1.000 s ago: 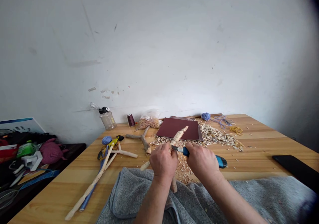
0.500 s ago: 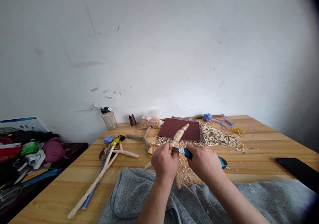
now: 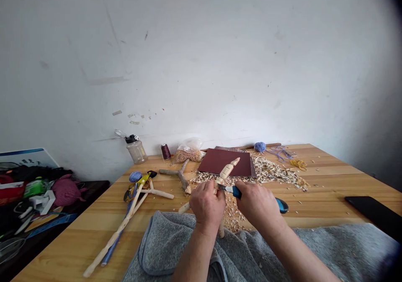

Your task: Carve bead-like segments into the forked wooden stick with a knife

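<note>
My left hand (image 3: 207,202) is wrapped round a pale, peeled forked branch (image 3: 225,172). Its carved, pointed end rises past my fist over the dark red sheet, and two other ends stick out below the hand. My right hand (image 3: 258,203) grips the blue and black handle of a utility knife (image 3: 235,192). The knife's blade touches or nearly touches the branch just beside my left thumb; the exact contact is hidden. Under my forearms lies a grey towel (image 3: 176,242).
Wood shavings (image 3: 276,171) lie round a dark red sheet (image 3: 216,161). Left are a bare forked twig (image 3: 180,173) and a peeled forked stick (image 3: 121,227). A bottle (image 3: 136,150), thread spool (image 3: 165,151) and bag of shavings (image 3: 188,151) stand near the wall. A black phone-like slab (image 3: 373,213) lies right.
The branch has tilted slightly in my left hand, its lower ends shifting a little left. Both hands keep their grip, and the view has moved slightly.
</note>
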Motion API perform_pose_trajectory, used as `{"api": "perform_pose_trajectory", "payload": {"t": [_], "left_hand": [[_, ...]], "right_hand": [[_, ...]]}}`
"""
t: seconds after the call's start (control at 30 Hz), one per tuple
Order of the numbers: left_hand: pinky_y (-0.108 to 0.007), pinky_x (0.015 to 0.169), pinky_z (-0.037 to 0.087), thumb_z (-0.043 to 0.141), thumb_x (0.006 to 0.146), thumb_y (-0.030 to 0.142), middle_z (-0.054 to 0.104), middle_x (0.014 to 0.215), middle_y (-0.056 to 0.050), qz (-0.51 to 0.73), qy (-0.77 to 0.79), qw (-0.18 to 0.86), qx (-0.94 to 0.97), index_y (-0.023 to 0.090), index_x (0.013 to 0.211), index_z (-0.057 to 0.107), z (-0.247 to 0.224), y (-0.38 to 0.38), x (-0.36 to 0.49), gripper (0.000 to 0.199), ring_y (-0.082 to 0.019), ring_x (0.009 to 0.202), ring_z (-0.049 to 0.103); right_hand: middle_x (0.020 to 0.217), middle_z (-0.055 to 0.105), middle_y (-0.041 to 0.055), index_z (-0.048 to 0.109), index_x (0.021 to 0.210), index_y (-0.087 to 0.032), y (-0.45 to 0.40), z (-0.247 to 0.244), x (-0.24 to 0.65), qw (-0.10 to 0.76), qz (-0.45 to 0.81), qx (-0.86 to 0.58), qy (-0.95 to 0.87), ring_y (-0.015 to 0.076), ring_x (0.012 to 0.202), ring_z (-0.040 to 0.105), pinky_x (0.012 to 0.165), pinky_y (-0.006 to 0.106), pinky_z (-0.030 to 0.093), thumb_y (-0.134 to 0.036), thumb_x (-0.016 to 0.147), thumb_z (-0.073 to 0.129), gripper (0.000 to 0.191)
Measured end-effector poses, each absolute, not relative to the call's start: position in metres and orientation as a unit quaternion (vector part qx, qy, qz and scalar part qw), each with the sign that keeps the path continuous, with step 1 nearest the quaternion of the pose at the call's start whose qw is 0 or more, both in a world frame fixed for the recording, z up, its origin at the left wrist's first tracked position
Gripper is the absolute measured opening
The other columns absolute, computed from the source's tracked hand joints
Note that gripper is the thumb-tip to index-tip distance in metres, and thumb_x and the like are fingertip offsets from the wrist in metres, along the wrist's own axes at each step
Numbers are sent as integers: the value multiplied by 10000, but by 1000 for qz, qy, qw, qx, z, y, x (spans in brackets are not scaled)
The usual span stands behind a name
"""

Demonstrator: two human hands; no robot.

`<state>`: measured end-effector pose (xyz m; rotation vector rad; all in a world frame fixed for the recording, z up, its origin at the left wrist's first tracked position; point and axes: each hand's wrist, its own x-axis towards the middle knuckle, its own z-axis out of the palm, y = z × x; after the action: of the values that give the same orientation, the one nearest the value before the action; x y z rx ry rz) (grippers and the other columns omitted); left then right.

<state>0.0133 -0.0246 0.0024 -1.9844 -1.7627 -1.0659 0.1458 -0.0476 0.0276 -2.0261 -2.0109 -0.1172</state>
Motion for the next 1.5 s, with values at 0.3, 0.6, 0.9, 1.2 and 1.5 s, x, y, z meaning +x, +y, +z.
{"api": "perform_pose_trajectory", "payload": {"t": [0.3,0.6,0.9,1.2,1.5], "left_hand": [[-316,693,339,554,724,191,629,695,-49,-337,-619,165,-690,200,699,595,-3,-30,22,49,-220,748,574],[-324,708,346,540,750,198,627,724,-55,-338,-605,178,-699,196,711,601,-4,-29,26,73,-223,763,567],[-260,571,296,536,754,267,617,623,-21,-363,-662,10,-656,210,671,606,3,-20,11,123,-170,621,554],[-220,510,311,538,731,315,510,539,38,-459,-574,-279,-618,198,652,578,3,-11,2,147,-113,527,445],[-194,538,312,517,761,342,432,589,56,-503,-503,-343,-613,193,666,483,-2,-7,-1,180,-95,576,395]], "right_hand": [[793,674,61,613,835,-247,-47,26,141,138,-6,-729,-671,187,648,621,535,260,315,-193,810,398,224],[703,663,43,622,746,-211,-39,13,144,219,66,-689,-687,152,634,583,538,232,299,-242,797,449,183],[561,540,-40,532,888,-194,-28,8,153,419,288,-562,-652,122,489,524,488,220,374,-431,805,439,268],[591,544,-36,458,882,-214,-27,8,159,460,281,-543,-644,125,494,540,505,227,403,-513,866,337,323],[922,637,28,548,1101,-245,-31,7,161,336,-44,-536,-773,137,756,592,613,225,361,-314,910,371,269]]}}
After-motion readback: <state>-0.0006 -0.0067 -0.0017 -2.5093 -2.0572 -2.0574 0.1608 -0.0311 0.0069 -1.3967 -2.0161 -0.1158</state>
